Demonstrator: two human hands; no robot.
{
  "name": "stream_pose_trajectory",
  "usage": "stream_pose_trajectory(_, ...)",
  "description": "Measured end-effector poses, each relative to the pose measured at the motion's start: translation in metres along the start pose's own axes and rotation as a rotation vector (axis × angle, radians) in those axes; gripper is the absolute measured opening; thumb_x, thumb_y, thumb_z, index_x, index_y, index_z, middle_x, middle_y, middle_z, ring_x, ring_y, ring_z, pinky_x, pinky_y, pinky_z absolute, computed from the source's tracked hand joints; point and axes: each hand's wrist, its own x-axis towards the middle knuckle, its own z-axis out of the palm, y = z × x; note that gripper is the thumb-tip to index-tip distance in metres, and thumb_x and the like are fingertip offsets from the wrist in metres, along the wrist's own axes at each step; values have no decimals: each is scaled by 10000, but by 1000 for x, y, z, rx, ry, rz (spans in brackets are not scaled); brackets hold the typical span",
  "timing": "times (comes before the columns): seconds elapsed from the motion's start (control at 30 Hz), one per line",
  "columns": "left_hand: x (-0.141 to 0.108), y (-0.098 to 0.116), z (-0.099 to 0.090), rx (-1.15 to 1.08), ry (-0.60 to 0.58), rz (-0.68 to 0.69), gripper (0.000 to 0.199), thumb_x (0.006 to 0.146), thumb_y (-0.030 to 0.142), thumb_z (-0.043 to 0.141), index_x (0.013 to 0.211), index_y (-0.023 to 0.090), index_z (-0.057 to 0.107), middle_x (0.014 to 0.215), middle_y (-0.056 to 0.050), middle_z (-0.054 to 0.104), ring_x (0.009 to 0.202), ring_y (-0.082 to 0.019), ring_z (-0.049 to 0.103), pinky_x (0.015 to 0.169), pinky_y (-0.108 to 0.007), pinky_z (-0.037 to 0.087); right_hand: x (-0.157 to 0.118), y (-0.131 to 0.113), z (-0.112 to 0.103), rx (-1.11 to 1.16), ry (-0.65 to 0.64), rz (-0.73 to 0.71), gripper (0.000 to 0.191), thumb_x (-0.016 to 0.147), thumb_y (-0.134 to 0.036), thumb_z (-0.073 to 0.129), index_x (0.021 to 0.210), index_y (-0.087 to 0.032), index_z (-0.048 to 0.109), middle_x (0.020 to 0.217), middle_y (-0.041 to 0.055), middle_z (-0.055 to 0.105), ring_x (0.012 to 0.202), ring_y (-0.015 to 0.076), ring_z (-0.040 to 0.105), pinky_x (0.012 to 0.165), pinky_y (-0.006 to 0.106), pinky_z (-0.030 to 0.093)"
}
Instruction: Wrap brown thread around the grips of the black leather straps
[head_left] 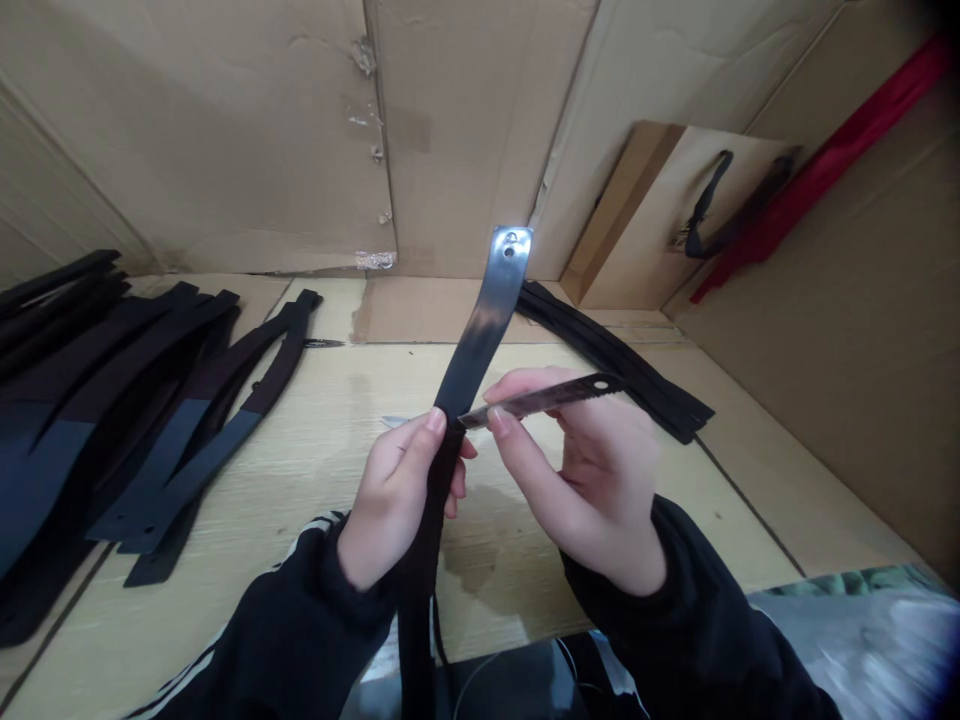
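Note:
My left hand (pixel 403 480) is closed around a curved, dark metal strip (pixel 484 320) where a black fabric sleeve (pixel 429 560) covers its lower part. The strip's bare upper end is shiny, with holes near its tip. Pinched between the thumb and fingers of my right hand (pixel 585 470) is a thin saw blade piece (pixel 547 397) with a toothed edge and a hole at its outer end. The blade's inner tip touches the sleeve's edge beside my left thumb. A pale pointed thing (pixel 394 422) shows partly behind my left hand.
Several part-covered strips (pixel 150 430) lie piled on the table (pixel 330 400) at left, with small dark scissors or tweezers (pixel 324 343) beside them. Black sleeves (pixel 607 360) lie behind my right hand. Cardboard walls (pixel 465 130) enclose the back; a paper bag (pixel 690 210) leans at right.

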Motion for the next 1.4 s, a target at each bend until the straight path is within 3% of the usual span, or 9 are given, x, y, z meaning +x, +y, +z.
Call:
stream_pose_trajectory(0.13,-2,1,1,1,8,-28,429,871,503,422,704,140,580,487,23,530,397,-67,479,413,-180,378,1,-1,-1,-61,-20,-12,100,790,-47,573,862,-106,608,788,44,654,680,106,617,632,236,500)
stream_pose_trajectory(0.33,-5,2,3,-99,-21,-93,568,861,577,266,736,137,603,470,1,509,409,-84,460,433,-197,379,1,-1,-3,-151,-26,-22,66,805,-66,563,834,-112,598,757,34,664,671,102,616,622,229,486)
stream_pose_trajectory(0.57,-4,1,2,-107,-32,-37,389,848,453,360,772,159,602,502,8,507,428,-89,445,420,-201,369,2,-9,-4,-256,-141,-103,127,797,-43,551,902,-90,607,785,29,657,685,96,598,643,228,484)
stream_pose_trajectory(0.63,-4,1,1,-84,-33,-31,346,853,414,369,773,161,591,506,15,506,438,-84,453,433,-192,379,4,-8,-4,-241,-146,-55,110,803,-50,549,883,-97,609,788,24,655,680,93,598,634,224,483)
stream_pose_trajectory(0.83,-5,3,0,-11,-38,-94,302,811,407,415,790,141,558,511,22,506,414,-70,450,404,-175,362,9,2,-5,44,-141,279,68,823,-83,539,842,-130,585,677,-24,583,583,67,567,539,179,477)
stream_pose_trajectory(1.13,-6,5,1,-6,-13,-122,338,807,437,424,798,128,560,515,21,508,408,-63,448,408,-170,367,10,15,-1,286,-126,481,42,822,-151,565,861,-135,569,662,-19,567,568,84,570,518,204,486)
stream_pose_trajectory(1.33,-4,5,3,-24,12,-70,354,863,407,342,749,145,551,480,22,484,412,-77,444,432,-187,375,-6,5,2,168,-48,262,89,809,-75,559,850,-147,592,765,1,622,616,82,605,590,214,530)
stream_pose_trajectory(1.4,-4,4,3,-18,28,-65,349,865,402,348,738,148,551,476,23,481,411,-78,442,430,-188,373,-8,3,4,143,-11,274,96,807,-79,561,854,-156,592,768,1,625,620,87,610,589,218,532)
